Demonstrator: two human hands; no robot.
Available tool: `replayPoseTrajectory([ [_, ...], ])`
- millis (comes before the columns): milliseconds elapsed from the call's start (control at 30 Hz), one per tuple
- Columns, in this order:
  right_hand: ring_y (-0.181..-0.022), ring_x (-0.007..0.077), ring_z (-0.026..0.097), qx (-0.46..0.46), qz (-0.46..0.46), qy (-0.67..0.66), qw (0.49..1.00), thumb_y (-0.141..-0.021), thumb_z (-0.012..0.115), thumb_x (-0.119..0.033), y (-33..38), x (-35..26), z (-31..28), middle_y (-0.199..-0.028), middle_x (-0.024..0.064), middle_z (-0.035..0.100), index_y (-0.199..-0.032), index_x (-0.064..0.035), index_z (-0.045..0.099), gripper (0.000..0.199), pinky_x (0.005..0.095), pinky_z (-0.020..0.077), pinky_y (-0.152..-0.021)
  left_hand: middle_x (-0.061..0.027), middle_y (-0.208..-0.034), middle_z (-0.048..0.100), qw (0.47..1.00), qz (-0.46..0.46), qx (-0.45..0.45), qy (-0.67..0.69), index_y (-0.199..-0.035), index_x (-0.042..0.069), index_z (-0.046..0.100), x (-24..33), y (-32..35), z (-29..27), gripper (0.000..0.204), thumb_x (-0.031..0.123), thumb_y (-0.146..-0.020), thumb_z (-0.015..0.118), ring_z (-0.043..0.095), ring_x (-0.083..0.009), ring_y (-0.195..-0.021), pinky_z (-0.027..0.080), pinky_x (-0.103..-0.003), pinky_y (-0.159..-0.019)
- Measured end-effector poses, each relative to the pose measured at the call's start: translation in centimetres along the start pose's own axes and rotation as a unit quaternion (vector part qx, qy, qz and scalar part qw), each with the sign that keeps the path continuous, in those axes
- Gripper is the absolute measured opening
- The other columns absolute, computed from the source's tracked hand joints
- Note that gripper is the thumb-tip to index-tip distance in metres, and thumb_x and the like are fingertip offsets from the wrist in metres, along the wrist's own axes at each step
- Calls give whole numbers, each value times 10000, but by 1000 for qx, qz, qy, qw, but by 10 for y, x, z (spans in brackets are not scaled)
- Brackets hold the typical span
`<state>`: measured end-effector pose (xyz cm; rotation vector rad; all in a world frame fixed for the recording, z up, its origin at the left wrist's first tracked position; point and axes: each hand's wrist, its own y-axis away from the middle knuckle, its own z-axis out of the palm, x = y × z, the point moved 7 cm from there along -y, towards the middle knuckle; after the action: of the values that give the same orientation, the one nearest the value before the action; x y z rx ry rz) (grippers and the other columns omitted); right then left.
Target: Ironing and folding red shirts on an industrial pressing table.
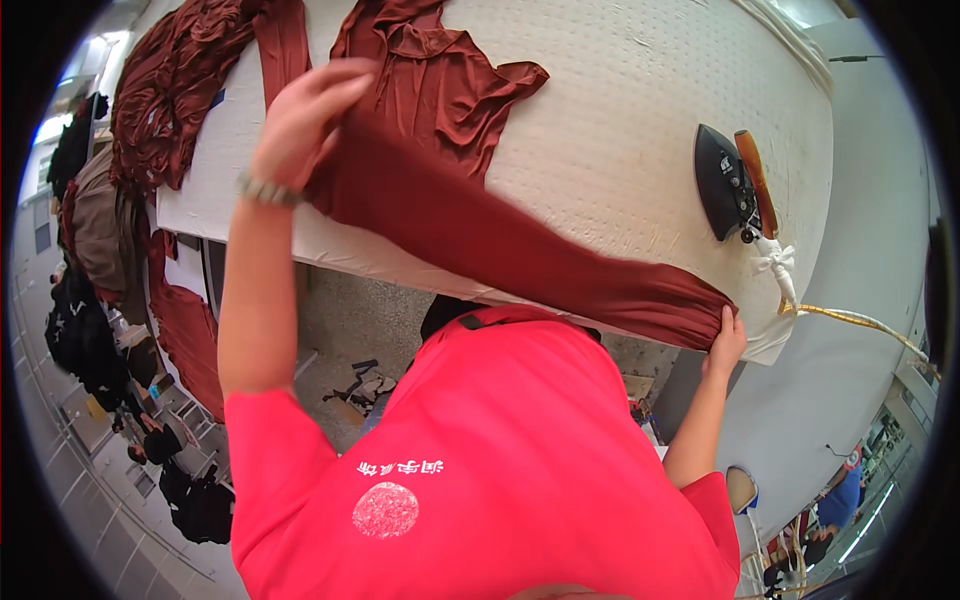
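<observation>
A long dark red strip of garment (480, 235), perhaps a sleeve or a leg, stretches along the near edge of the padded ironing table (620, 130). Its right end is gathered in my right hand (728, 343), fingers closed on the cloth at the table's near right corner. Over the strip's left end is my left hand (312, 120), slightly blurred, with fingers stretched out and the thumb apart; whether the palm touches the cloth is hidden. Just beyond lies another crumpled part of dark red cloth (430, 90); I cannot tell if it joins the strip.
At the table's right side an iron (722, 185) with a wooden handle rests, its cloth-wrapped hose (860, 318) running off right. A heap of dark red garments (180, 90) covers the far left corner. Dark clothes hang at left. A person in blue (840, 495) is at lower right.
</observation>
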<state>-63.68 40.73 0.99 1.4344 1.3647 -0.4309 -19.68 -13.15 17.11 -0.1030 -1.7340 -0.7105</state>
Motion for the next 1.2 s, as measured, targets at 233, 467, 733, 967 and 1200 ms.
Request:
replayPoseTrajectory([
  [233, -1038, 242, 634, 137, -97, 358, 918, -955, 634, -216, 3, -5, -41, -1145, 142, 670, -1263, 45, 595, 406, 367, 491, -940, -110, -1240, 651, 971, 76, -176, -143, -1265, 11, 604, -10, -205, 143, 449, 224, -889, 727, 611, -224, -1147, 546, -363, -880],
  [467, -1284, 387, 482, 128, -397, 476, 774, -946, 643, -254, 7, -212, 133, -1362, 200, 540, -1407, 0, 464, 555, 430, 382, -1086, -172, -1187, 663, 828, 187, -129, -512, -1160, 13, 652, -7, -214, 159, 459, 312, -837, 783, 620, -327, -1100, 516, -411, -870],
  [733, -839, 245, 649, -31, -142, 550, 822, -938, 674, -309, -81, -230, 182, -930, 104, 676, -1204, 17, 587, 430, 344, 496, -736, -198, -1028, 680, 854, 248, -193, -414, -985, 3, 657, -17, -253, 183, 304, 282, -887, 728, 630, -371, -930, 505, -429, -834],
  [967, -716, 149, 649, -199, -226, 361, 883, -883, 759, -305, -34, -243, 268, -805, 84, 679, -1128, -68, 669, 353, 303, 513, -668, -193, -903, 688, 880, 205, -245, -351, -924, -7, 656, -9, -271, 190, 266, 255, -916, 696, 645, -317, -858, 499, -390, -767],
  [1200, -812, 382, 690, -265, -310, 564, 718, -791, 737, -140, 57, -248, 405, -844, 193, 696, -1246, -91, 586, 482, 462, 551, -696, -118, -807, 661, 885, 167, -283, -329, -941, 0, 653, -4, -279, 195, 272, 268, -920, 692, 597, -194, -759, 492, -343, -709],
])
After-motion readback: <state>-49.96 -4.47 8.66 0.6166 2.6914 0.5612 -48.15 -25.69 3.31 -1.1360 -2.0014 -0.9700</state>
